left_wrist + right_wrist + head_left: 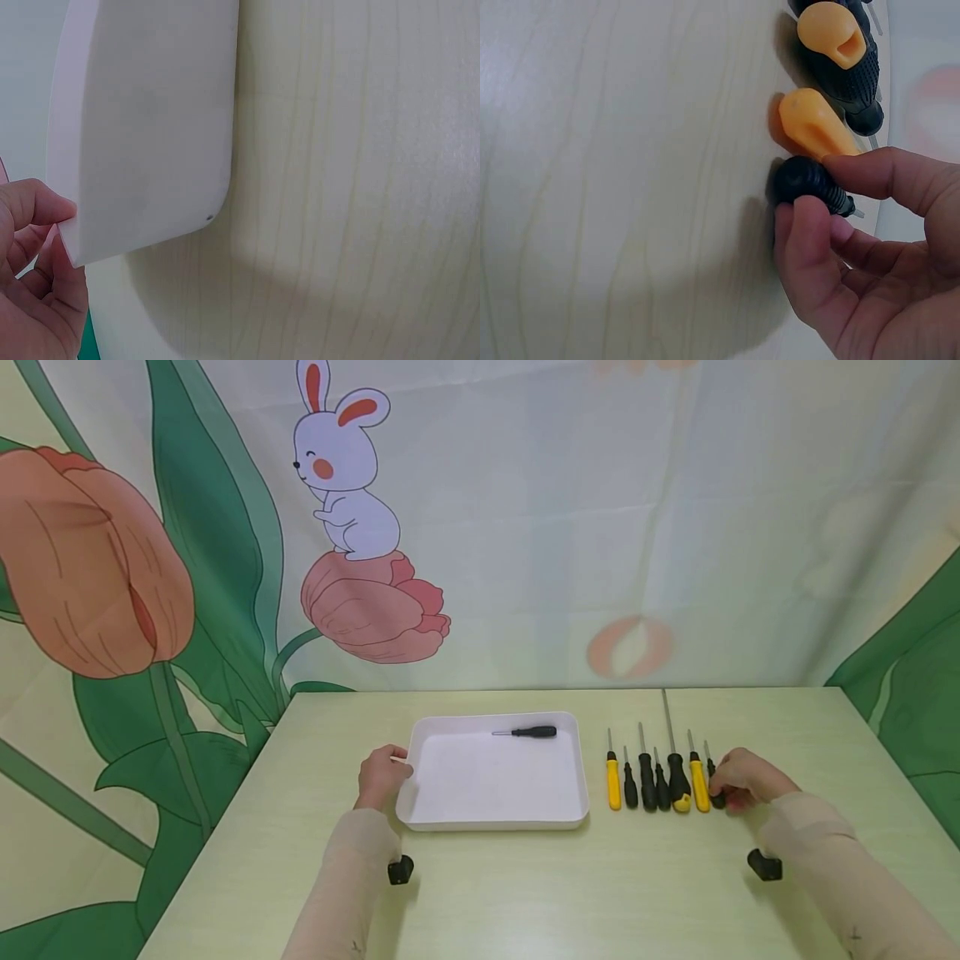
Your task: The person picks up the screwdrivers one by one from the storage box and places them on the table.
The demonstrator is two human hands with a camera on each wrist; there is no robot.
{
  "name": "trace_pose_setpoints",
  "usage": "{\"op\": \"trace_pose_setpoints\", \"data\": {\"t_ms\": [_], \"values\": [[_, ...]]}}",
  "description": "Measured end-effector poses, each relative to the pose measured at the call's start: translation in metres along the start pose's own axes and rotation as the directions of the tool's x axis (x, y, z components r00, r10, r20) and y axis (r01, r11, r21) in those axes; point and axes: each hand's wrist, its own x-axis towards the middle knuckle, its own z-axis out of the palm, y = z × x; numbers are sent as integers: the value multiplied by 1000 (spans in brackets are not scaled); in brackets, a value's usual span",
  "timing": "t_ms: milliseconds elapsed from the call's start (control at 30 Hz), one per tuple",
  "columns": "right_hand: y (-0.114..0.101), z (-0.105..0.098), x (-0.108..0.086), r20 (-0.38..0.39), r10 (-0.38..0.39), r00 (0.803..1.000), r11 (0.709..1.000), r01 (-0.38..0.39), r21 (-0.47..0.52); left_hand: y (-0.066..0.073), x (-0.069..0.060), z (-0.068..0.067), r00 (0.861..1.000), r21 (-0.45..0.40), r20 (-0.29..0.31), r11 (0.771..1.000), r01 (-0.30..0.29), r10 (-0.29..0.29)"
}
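Note:
A white rectangular tray (487, 793) stands on the table, with a small black screwdriver (534, 732) lying near its far edge. My left hand (383, 777) pinches the rim at the tray's left side; in the left wrist view its thumb and fingers meet on the tray wall (150, 142). To the right, my right hand (750, 779) is at the end of a row of screwdrivers. Its thumb and fingers pinch the black handle of a short screwdriver (802, 180), whose thin shaft shows beyond the grip. Right beside it lies a yellow-handled screwdriver (699, 785).
Several more screwdrivers stand side by side right of the tray, among them a yellow one (613, 783), a thick black one (647, 781) and a long-shafted black-and-yellow one (678, 781). Behind the pale wooden table (525, 893) hangs a printed curtain (510, 527).

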Motion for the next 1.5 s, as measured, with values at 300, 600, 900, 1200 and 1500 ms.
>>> {"op": "trace_pose_setpoints", "data": {"t_ms": [300,600,900,1200,1500], "values": [[1,1,0,-13,-8,1000,1000,8,-4,0,0,1,1000,-7,-4,1000,2,-2],[6,-2,2,-5,-14,1000,1000,14,27,2,-4,-1,1000,5,-4,1000,-22,22],[10,-11,1,22,-17,1000,999,16,44,-1,-2,1,999,5,-22,999,-38,38],[3,-18,-2,-25,-8,1000,1000,9,27,-1,-3,0,999,6,-16,999,-39,39],[-3,-21,-9,-61,-104,993,991,109,84,0,-3,0,999,3,-13,999,-39,39]]}}
